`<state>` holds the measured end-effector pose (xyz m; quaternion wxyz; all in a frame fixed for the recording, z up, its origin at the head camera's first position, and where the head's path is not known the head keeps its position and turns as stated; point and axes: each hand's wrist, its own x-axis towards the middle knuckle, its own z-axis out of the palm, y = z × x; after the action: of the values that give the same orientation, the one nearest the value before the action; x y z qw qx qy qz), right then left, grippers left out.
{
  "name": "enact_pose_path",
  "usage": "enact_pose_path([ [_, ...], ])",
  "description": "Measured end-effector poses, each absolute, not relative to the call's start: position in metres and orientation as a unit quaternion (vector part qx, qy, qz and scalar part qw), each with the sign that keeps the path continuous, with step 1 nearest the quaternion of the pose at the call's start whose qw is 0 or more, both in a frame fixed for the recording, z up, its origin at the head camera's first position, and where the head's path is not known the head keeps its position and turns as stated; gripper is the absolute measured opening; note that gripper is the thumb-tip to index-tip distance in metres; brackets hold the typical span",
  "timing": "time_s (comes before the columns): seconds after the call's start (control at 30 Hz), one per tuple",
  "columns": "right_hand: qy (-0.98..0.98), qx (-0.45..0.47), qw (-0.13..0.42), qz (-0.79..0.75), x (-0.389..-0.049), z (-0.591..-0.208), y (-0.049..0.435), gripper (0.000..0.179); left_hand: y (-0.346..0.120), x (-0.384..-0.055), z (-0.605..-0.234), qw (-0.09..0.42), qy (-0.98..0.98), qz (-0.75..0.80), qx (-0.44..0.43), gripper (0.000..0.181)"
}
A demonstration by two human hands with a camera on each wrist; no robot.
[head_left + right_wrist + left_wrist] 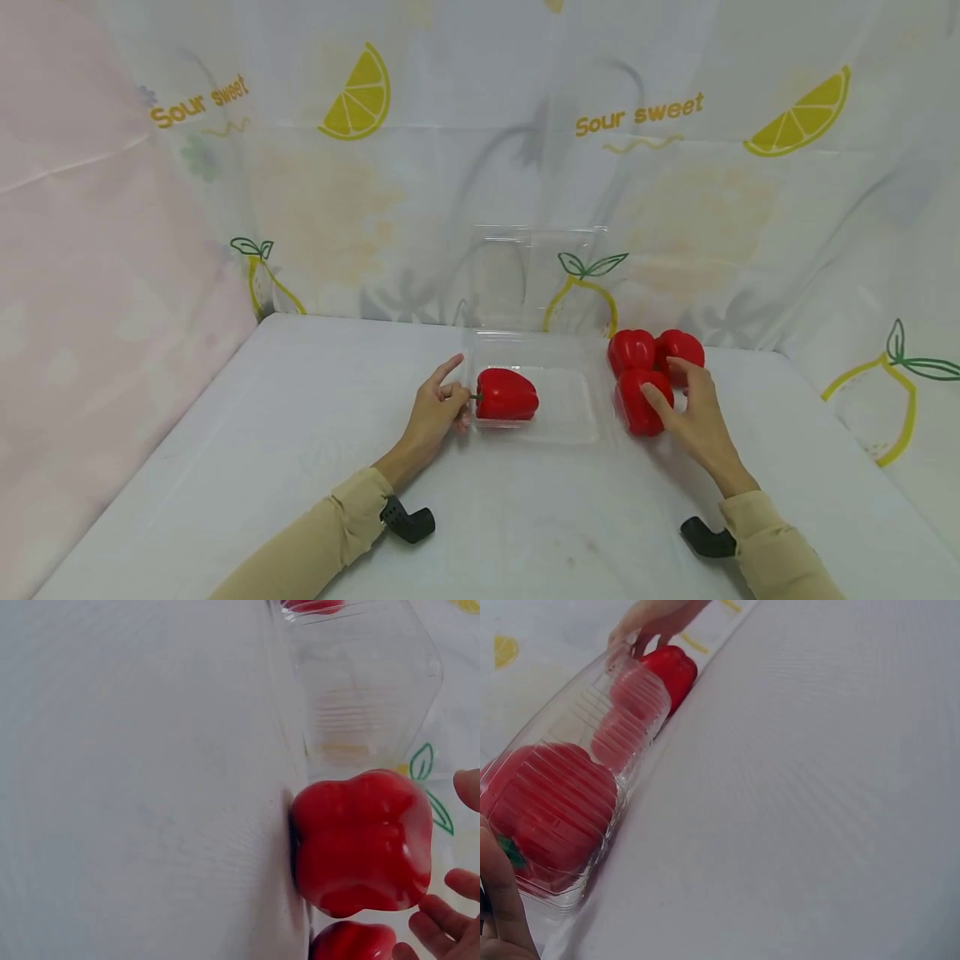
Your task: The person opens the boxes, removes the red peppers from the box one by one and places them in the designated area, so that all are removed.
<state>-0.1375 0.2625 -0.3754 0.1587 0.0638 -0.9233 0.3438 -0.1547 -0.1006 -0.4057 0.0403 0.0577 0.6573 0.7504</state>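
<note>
In the head view, a hinged clear plastic container (570,408) stands with its lid (498,283) raised behind it. One red bell pepper (507,394) lies on its side in its left half, green stem toward my left hand (435,408). That hand holds the container's left edge, partly hidden. Three more red peppers sit right of the container: a front one (641,404), a back left one (632,352) and a back right one (681,350). My right hand (701,417) is spread around the front pepper's right side; the right wrist view (450,915) shows fingers apart from it.
A white cloth covers the table (525,533). Behind it hangs a printed curtain (450,167) with lemons and lettering. Each wrist carries a black device, one on the left (408,521) and one on the right (707,537).
</note>
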Motion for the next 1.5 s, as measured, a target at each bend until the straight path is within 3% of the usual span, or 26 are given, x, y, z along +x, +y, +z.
enact_pose_path([
  [0.17, -0.914, 0.105, 0.197, 0.339, -0.139, -0.373, 0.257, 0.065, -0.102, -0.148, -0.393, 0.044, 0.659, 0.749, 0.058, 0.060],
  [0.37, -0.890, 0.158, 0.281, 0.322, -0.141, -0.371, 0.246, 0.058, -0.103, -0.145, -0.388, 0.040, 0.663, 0.746, 0.050, 0.059],
  [0.5, -0.881, 0.191, 0.300, 0.311, -0.143, -0.369, 0.236, 0.057, -0.104, -0.144, -0.388, 0.037, 0.659, 0.750, 0.044, 0.059],
  [0.7, -0.879, 0.232, 0.275, 0.312, -0.145, -0.367, 0.222, 0.054, -0.104, -0.144, -0.390, 0.041, 0.646, 0.762, 0.037, 0.058],
  [0.93, -0.887, 0.252, 0.230, 0.311, -0.145, -0.368, 0.208, 0.052, -0.098, -0.157, -0.416, 0.009, 0.640, 0.767, 0.039, 0.053],
  [1.5, -0.891, 0.298, 0.129, 0.318, -0.143, -0.374, 0.173, 0.050, -0.098, -0.157, -0.414, 0.001, 0.642, 0.765, 0.055, 0.055],
])
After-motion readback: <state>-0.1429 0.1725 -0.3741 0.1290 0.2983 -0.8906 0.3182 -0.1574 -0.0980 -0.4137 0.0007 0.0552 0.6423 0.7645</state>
